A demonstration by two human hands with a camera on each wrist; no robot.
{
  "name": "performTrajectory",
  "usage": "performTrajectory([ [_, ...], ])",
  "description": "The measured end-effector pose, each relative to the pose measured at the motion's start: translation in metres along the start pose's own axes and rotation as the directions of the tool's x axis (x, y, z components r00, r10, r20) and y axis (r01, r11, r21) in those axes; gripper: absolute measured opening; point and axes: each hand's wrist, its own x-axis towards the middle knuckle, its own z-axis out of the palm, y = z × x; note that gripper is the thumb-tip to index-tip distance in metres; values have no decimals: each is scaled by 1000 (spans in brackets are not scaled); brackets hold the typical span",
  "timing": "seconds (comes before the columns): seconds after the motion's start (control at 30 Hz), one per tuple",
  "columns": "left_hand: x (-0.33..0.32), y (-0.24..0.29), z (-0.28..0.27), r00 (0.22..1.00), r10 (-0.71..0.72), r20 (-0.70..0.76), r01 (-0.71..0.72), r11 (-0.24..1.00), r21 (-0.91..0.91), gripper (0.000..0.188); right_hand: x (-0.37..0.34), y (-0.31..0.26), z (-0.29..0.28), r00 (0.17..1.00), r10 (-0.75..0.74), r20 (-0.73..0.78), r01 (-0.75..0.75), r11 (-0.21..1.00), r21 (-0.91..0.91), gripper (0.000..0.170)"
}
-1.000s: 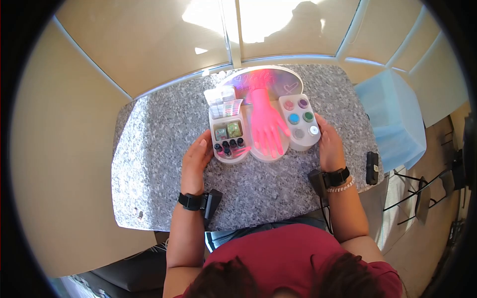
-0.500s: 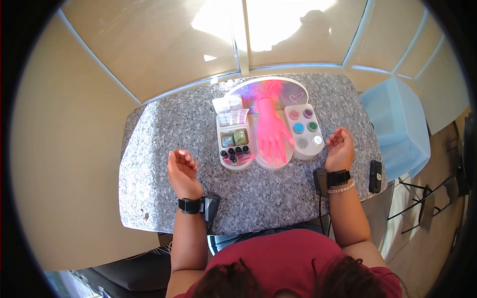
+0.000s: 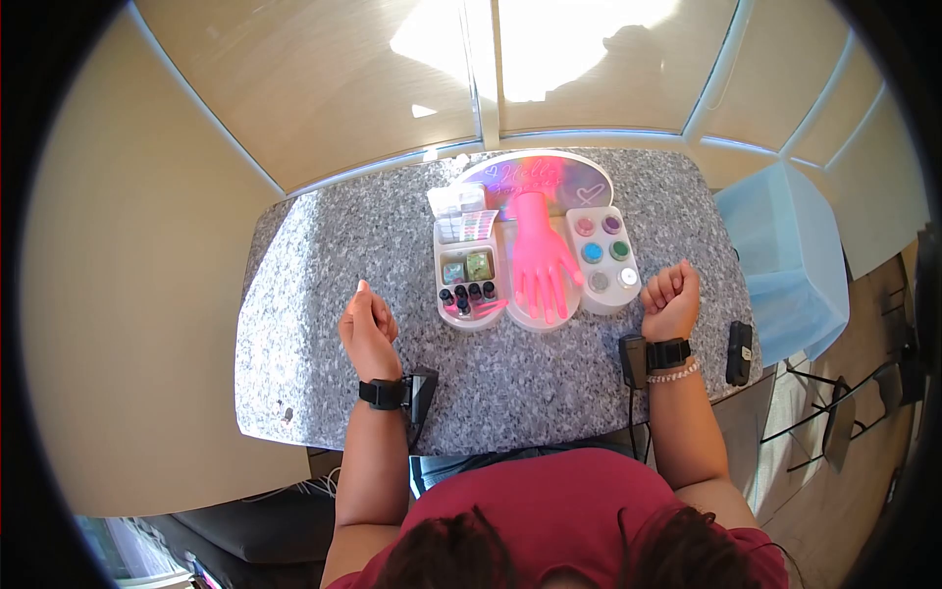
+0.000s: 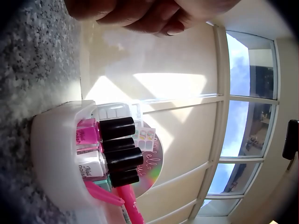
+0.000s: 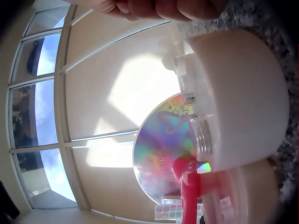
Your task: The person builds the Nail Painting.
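A nail-art set stands on the speckled grey table (image 3: 334, 245), with a pink model hand (image 3: 542, 255) upright in its middle. Its left tray (image 3: 453, 320) holds several black-capped nail polish bottles (image 4: 124, 158), glitter boxes (image 3: 479, 265) and a sticker sheet (image 3: 478, 226). On the right, a white holder (image 3: 603, 294) carries several coloured pots (image 3: 593, 252). Behind them rises a shiny rainbow backboard (image 5: 163, 140). My left hand (image 3: 370, 332), fingers curled and thumb up, is left of the set, apart from it. Curled into a loose fist, my right hand (image 3: 671, 302) is beside the holder's lower right corner. Neither hand holds anything.
A black case (image 3: 739, 353) lies at the table's right edge. Past that edge is a box-shaped thing under a light blue cover (image 3: 785, 265). A folding chair (image 3: 844, 417) stands on the floor at right. Tan panels (image 3: 412, 88) close off the far side.
Both hands have come off the sides of the set, the left backing away to the left, the right down slightly. Their fingers have since curled in. The set stays in place on the table.
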Motion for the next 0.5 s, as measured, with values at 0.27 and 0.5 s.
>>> performTrajectory([
  [0.27,2,-6,-4,998,28,-54,-32,998,-60,57,-32,-46,8,990,32,134,-24,998,-59,36],
  [0.5,-1,-1,1,997,24,-73,-31,995,-99,58,-70,-157,-57,780,-339,526,415,-350,-840,41],
])
